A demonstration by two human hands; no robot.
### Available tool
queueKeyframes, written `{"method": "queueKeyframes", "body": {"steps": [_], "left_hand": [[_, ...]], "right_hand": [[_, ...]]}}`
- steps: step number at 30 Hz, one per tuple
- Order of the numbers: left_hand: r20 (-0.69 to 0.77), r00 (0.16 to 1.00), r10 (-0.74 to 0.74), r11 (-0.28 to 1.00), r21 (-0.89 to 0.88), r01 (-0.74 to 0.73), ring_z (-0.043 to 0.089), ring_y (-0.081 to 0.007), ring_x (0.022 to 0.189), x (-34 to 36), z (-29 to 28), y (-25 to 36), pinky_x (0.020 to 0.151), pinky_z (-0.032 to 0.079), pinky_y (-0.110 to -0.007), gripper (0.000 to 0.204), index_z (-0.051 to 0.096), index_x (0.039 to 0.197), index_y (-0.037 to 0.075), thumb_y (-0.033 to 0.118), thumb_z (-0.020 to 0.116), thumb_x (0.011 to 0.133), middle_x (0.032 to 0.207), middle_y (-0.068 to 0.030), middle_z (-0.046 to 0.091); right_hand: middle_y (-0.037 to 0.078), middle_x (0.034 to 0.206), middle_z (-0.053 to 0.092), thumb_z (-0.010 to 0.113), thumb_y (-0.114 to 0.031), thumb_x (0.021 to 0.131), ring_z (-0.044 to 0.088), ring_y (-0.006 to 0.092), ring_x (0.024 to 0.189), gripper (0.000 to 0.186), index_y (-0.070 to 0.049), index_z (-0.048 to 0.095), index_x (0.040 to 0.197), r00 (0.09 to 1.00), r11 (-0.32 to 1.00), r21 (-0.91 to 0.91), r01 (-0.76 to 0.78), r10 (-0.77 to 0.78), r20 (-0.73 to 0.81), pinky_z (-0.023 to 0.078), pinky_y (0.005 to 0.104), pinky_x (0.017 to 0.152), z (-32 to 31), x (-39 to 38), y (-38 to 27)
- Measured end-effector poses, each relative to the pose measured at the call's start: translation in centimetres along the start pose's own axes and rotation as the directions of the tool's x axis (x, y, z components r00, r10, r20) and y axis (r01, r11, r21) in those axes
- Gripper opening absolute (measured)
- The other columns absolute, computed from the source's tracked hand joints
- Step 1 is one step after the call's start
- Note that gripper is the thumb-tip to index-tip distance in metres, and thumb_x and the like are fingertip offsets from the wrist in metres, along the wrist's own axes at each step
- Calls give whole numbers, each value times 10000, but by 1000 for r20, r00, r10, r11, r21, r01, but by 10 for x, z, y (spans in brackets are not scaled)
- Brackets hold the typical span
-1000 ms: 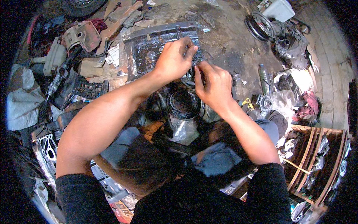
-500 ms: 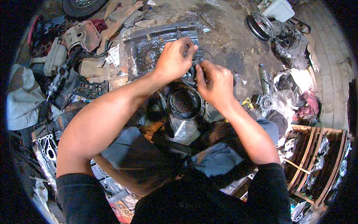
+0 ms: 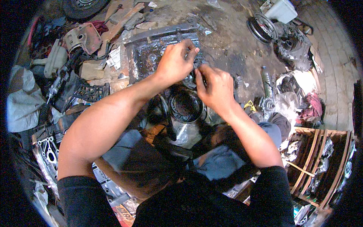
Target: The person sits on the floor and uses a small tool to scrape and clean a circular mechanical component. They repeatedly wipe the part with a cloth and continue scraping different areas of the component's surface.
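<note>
My left hand (image 3: 177, 60) is closed in a pinch over a black, oily metal tray (image 3: 141, 45); what its fingers grip is too small to make out. Just to the right and nearer me, my right hand (image 3: 214, 85) has its fingers curled at a small dark metal piece (image 3: 189, 80), and what they hold is mostly hidden. Below both hands is a greasy black round housing (image 3: 185, 106) with a raised rim.
A tyre (image 3: 83, 3), a pinkish metal part (image 3: 81, 38) and a metal casing (image 3: 41, 147) lie left. A wheel rim (image 3: 261, 28), a white container (image 3: 280, 9), a bottle (image 3: 266, 81) and a wooden crate (image 3: 314, 166) with parts are on the right.
Both hands have shifted slightly, the right one a little to the left over the last half second. They stay closed at about the same spot.
</note>
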State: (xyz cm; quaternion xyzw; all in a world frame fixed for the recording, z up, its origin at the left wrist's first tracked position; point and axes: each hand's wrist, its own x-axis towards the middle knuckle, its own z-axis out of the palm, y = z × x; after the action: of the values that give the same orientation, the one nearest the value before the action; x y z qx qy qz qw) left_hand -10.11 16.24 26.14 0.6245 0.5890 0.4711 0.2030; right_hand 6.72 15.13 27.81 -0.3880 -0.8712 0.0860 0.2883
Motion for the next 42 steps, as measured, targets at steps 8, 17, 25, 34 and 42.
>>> {"method": "queueKeyframes", "body": {"steps": [8, 17, 25, 34, 42], "left_hand": [[54, 997, -57, 998, 41, 55, 677, -427, 832, 3, -2, 2, 705, 509, -468, 250, 637, 940, -24, 225, 644, 951, 847, -246, 675], [-79, 997, -10, 998, -64, 5, 641, -477, 764, 2, 0, 8, 656, 481, -517, 210, 551, 1003, -5, 203, 582, 990, 723, -266, 626], [-98, 995, 27, 1000, 11, -26, 650, -390, 652, 8, -12, 0, 614, 476, -460, 400, 609, 908, -23, 368, 696, 919, 678, -238, 614], [7, 999, -50, 992, 115, 49, 669, -411, 825, 12, -11, 6, 733, 509, -454, 428, 651, 950, -36, 381, 729, 889, 849, -242, 666], [-35, 998, -52, 993, 102, 55, 658, -419, 747, 9, -8, 1, 685, 499, -468, 406, 623, 855, -31, 359, 729, 886, 771, -243, 644]], "right_hand": [[204, 645, 607, 661, -157, 878, 631, 407, 612, 169, -28, 607, 783, 999, 998, 56, -33, 32, 29, 473, 484, 558, -1, 0, -1], [208, 671, 611, 642, -170, 927, 579, 288, 575, 190, -2, 651, 839, 972, 967, 163, -197, 215, -100, 453, 422, 562, -19, 15, 12], [197, 678, 607, 638, -117, 931, 585, 241, 551, 156, 23, 650, 862, 977, 972, 121, -201, 207, -39, 437, 370, 555, -32, 11, 28], [221, 714, 600, 614, -107, 932, 593, 435, 671, 138, 7, 591, 857, 996, 995, 64, -83, 84, -15, 455, 452, 612, -27, 14, 20], [226, 777, 644, 632, -141, 911, 645, 432, 760, 113, -30, 626, 886, 956, 989, -103, -108, 132, 263, 492, 487, 647, -39, 12, 11]]}}
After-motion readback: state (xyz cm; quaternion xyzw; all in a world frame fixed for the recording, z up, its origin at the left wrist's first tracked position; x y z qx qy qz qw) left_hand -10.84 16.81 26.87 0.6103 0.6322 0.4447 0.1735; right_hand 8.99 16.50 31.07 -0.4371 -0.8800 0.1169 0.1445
